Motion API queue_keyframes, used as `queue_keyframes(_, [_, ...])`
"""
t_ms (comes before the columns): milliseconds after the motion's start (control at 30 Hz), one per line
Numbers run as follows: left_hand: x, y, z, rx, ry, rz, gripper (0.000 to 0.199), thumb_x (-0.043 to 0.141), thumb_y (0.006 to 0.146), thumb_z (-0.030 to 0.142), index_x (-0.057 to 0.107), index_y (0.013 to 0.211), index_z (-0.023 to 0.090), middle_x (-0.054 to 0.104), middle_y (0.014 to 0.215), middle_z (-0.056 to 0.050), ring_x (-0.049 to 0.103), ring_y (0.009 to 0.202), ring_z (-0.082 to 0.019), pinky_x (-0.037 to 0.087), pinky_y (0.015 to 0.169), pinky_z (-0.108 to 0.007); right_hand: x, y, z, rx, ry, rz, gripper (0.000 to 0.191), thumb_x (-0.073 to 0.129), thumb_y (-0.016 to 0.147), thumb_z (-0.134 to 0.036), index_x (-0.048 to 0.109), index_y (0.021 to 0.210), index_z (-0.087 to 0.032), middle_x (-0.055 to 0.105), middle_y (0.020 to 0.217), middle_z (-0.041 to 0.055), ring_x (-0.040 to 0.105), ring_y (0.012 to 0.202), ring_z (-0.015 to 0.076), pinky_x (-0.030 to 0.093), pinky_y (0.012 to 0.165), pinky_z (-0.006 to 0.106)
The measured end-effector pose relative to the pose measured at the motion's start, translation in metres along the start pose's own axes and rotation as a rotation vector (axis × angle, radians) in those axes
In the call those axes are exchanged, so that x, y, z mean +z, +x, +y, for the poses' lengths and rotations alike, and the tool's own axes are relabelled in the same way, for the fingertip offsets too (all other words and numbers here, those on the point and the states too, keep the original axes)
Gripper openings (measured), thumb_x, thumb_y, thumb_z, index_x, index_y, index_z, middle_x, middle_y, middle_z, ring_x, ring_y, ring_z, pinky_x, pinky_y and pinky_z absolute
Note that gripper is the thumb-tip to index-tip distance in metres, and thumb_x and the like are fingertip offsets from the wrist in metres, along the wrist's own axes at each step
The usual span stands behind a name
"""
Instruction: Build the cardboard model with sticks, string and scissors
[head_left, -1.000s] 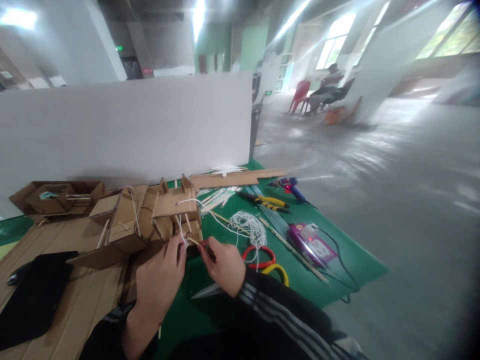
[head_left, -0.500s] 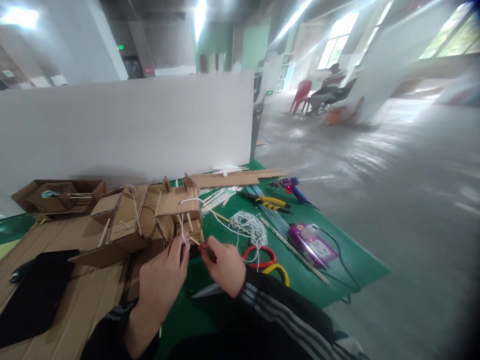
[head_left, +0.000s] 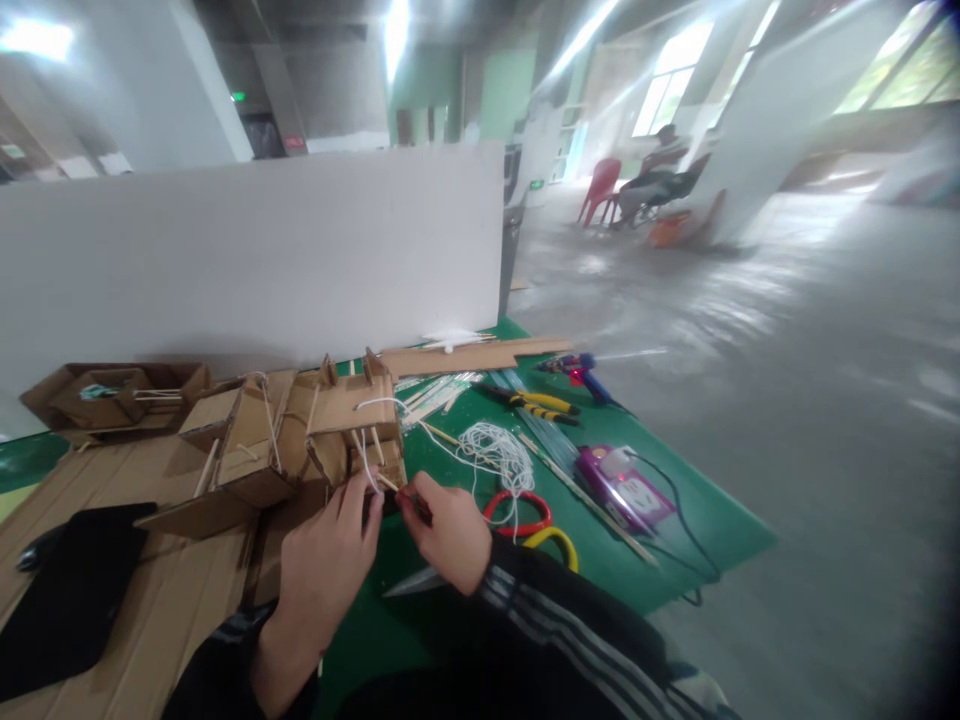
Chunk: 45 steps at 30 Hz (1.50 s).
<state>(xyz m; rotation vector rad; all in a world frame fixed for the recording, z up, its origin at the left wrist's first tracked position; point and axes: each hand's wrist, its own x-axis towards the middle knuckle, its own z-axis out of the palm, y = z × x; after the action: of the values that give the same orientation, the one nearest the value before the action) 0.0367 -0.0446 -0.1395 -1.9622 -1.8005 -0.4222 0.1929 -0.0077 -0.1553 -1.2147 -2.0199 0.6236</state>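
Note:
A cardboard model (head_left: 352,405) with thin wooden sticks through it lies in front of me. At its near right end, my left hand (head_left: 330,550) is closed, its thumb and fingertips pinching a white string (head_left: 366,455) that runs down from the model. Close beside it, my right hand (head_left: 450,530) is closed in a pinch at the end of a short wooden stick (head_left: 388,481) that sticks out of the model. Partly under my right hand lie scissors (head_left: 526,512) with a red and a yellow handle. A loose pile of white string (head_left: 499,455) sits beyond that hand.
On the green table (head_left: 675,530) are pliers (head_left: 536,402), a glue gun (head_left: 589,378), a purple power strip (head_left: 626,490) with a cable, and glue sticks. Left are a black pad (head_left: 75,600) and another cardboard piece (head_left: 60,395). A white partition (head_left: 255,260) stands behind; a person (head_left: 664,165) sits far off.
Both hands keep nearly the same pinch at the model's end; my left fingertips have shifted only very slightly. The whole view has drifted a few pixels.

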Motion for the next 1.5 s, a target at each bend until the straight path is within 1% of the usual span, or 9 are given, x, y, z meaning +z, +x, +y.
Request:
queue_keyframes(267, [0.0001,0.0004,-0.0009,0.009,0.004,-0.016,0.023,0.055,0.093,0.033,0.060,0.114,0.023,0.078,0.098,-0.002,0.071,0.065,-0.020,0.041,0.051,-0.028,-0.0014,0.0008,-0.0011,0.017,-0.003,-0.002,0.007,0.053,0.089,-0.020,0.058,0.084,-0.020,0.051,0.054,-0.0052,0.048,0.047,0.0104,0.027,0.049,0.019])
queue_keyframes(467, [-0.0015,-0.0013,-0.0013,-0.002,-0.052,0.032,0.023,0.049,0.096,0.033,0.060,0.114,0.022,0.076,0.097,-0.001,0.070,0.065,-0.017,0.043,0.057,-0.027,-0.0014,0.0002,-0.0007,0.019,-0.008,-0.003,0.008,0.052,0.090,-0.022,0.058,0.085,-0.021,0.052,0.055,-0.0051,0.050,0.048,0.0109,0.028,0.049,0.020])
queue_keyframes(667, [-0.0010,-0.0012,0.0007,-0.001,-0.058,-0.029,0.024,0.051,0.095,0.033,0.061,0.114,0.022,0.076,0.103,-0.002,0.071,0.069,-0.019,0.043,0.056,-0.028,-0.0020,0.0007,-0.0016,0.024,-0.020,-0.007,0.008,0.052,0.090,-0.021,0.058,0.085,-0.021,0.054,0.055,-0.0049,0.051,0.049,0.0111,0.028,0.050,0.020])
queue_keyframes(767, [-0.0016,-0.0008,0.0015,0.004,-0.064,-0.028,0.024,0.052,0.094,0.033,0.061,0.114,0.022,0.076,0.104,-0.001,0.071,0.069,-0.019,0.043,0.056,-0.028,-0.0023,0.0009,-0.0017,0.026,-0.025,-0.009,0.009,0.051,0.091,-0.023,0.057,0.084,-0.020,0.056,0.056,-0.0041,0.053,0.050,0.0117,0.029,0.051,0.020])
queue_keyframes(933, [-0.0020,-0.0014,0.0012,-0.030,-0.076,-0.022,0.026,0.049,0.096,0.036,0.060,0.115,0.022,0.075,0.101,-0.002,0.070,0.066,-0.017,0.042,0.055,-0.027,-0.0022,0.0007,-0.0009,0.034,-0.031,-0.016,0.014,0.048,0.094,-0.027,0.057,0.085,-0.020,0.059,0.058,-0.0029,0.055,0.051,0.0129,0.029,0.051,0.021])
queue_keyframes(1167, [0.0010,-0.0033,0.0006,0.024,-0.094,-0.029,0.027,0.054,0.093,0.032,0.058,0.117,0.020,0.076,0.101,-0.001,0.071,0.067,-0.018,0.046,0.058,-0.028,-0.0030,0.0008,-0.0020,0.040,-0.038,-0.021,0.012,0.049,0.093,-0.025,0.058,0.087,-0.020,0.062,0.061,-0.0020,0.058,0.053,0.0131,0.030,0.052,0.021])
queue_keyframes(1267, [0.0006,-0.0030,0.0009,0.017,-0.095,-0.022,0.027,0.054,0.093,0.033,0.058,0.117,0.020,0.075,0.100,-0.002,0.070,0.066,-0.018,0.045,0.056,-0.027,-0.0031,0.0007,-0.0024,0.041,-0.040,-0.019,0.014,0.048,0.094,-0.026,0.058,0.087,-0.020,0.062,0.061,-0.0019,0.059,0.054,0.0135,0.030,0.052,0.021])
queue_keyframes(1400, [-0.0014,-0.0034,0.0026,-0.026,-0.096,-0.031,0.031,0.051,0.094,0.035,0.057,0.121,0.019,0.072,0.106,-0.005,0.071,0.070,-0.017,0.044,0.052,-0.026,-0.0028,0.0004,-0.0021,0.040,-0.047,-0.011,0.015,0.047,0.095,-0.026,0.058,0.087,-0.020,0.063,0.062,-0.0014,0.060,0.055,0.0142,0.030,0.053,0.022])
queue_keyframes(1500, [-0.0037,-0.0054,0.0034,-0.034,-0.107,-0.045,0.028,0.050,0.095,0.033,0.058,0.119,0.021,0.071,0.110,-0.005,0.071,0.073,-0.016,0.043,0.052,-0.024,-0.0023,0.0003,-0.0015,0.037,-0.050,-0.011,0.016,0.046,0.096,-0.027,0.058,0.087,-0.020,0.064,0.063,-0.0013,0.061,0.056,0.0145,0.031,0.053,0.022])
